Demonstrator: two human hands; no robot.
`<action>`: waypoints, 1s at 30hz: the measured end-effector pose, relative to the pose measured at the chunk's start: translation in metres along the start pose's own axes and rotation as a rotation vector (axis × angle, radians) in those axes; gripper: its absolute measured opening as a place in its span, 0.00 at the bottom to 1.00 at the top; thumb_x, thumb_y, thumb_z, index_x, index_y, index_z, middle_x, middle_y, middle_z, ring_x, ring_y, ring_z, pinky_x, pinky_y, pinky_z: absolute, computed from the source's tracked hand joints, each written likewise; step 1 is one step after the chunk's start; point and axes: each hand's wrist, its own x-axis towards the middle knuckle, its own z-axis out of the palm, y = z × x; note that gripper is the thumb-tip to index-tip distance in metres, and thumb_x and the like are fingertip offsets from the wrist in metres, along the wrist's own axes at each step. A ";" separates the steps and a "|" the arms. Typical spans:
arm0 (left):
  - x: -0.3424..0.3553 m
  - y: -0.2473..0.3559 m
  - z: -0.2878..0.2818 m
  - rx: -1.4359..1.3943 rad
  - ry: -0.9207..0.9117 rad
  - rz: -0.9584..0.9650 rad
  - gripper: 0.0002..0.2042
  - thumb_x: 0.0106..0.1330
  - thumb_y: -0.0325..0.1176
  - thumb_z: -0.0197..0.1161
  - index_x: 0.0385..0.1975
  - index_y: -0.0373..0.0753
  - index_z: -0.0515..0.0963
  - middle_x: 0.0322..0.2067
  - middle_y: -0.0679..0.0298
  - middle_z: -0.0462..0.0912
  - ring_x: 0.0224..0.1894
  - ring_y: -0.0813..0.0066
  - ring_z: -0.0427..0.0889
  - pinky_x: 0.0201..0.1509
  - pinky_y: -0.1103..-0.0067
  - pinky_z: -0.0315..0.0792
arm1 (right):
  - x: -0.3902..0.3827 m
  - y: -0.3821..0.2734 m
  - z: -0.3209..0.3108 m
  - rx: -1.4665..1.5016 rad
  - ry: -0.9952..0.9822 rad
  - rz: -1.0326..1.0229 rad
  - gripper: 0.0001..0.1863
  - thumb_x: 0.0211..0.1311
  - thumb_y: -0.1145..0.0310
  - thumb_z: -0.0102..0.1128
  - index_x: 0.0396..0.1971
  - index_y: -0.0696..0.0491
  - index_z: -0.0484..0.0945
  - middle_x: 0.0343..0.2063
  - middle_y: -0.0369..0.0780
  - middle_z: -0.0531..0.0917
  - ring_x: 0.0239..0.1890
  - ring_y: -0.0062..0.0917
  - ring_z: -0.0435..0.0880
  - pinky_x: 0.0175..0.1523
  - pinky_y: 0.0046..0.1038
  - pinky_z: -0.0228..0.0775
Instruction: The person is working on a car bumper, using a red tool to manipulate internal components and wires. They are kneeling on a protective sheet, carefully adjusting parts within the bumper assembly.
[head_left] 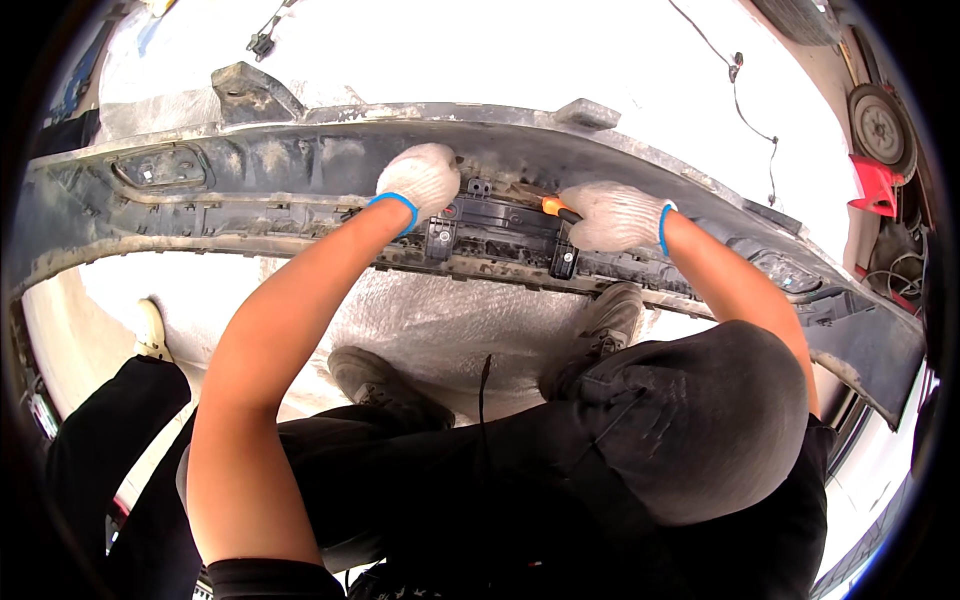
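Note:
A long, dirty black car bumper (340,160) lies inner side up across the white sheet in front of me. My left hand (418,180), in a white knit glove with a blue cuff, is closed at the bumper's middle. What its fingers hold, if anything, is hidden. My right hand (615,215), gloved the same way, is wrapped round a tool with an orange-and-black handle (553,206). Its working end cannot be made out. Between the hands runs a black plastic bracket strip (500,214), with mounting tabs (564,260) along its lower side.
Foam-like white sheeting (430,310) lies under the bumper and my shoes (385,385). Cables with connectors (262,45) lie beyond it. At the right stand a wheel (882,125) and a red object (874,186). Another person's black-clad leg (125,420) is at the left.

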 end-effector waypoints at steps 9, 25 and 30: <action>-0.001 0.015 -0.028 0.116 -0.222 -0.024 0.15 0.66 0.32 0.51 0.40 0.33 0.85 0.42 0.42 0.85 0.47 0.45 0.84 0.54 0.61 0.77 | -0.015 -0.006 0.000 0.036 -0.020 0.048 0.17 0.54 0.66 0.54 0.39 0.64 0.77 0.34 0.55 0.83 0.39 0.48 0.83 0.47 0.47 0.72; -0.038 0.029 -0.067 -0.271 -0.524 -0.130 0.15 0.69 0.35 0.53 0.43 0.33 0.84 0.30 0.58 0.87 0.31 0.72 0.84 0.39 0.71 0.80 | -0.031 -0.014 0.019 0.521 -0.129 0.038 0.13 0.55 0.68 0.51 0.36 0.60 0.77 0.23 0.43 0.77 0.26 0.30 0.74 0.32 0.38 0.65; -0.042 0.021 -0.072 -0.242 -0.507 -0.211 0.17 0.71 0.38 0.53 0.48 0.34 0.83 0.30 0.59 0.88 0.28 0.75 0.83 0.34 0.74 0.78 | -0.029 -0.010 0.033 0.685 -0.127 0.080 0.12 0.56 0.67 0.55 0.34 0.59 0.76 0.21 0.41 0.75 0.26 0.28 0.74 0.33 0.37 0.65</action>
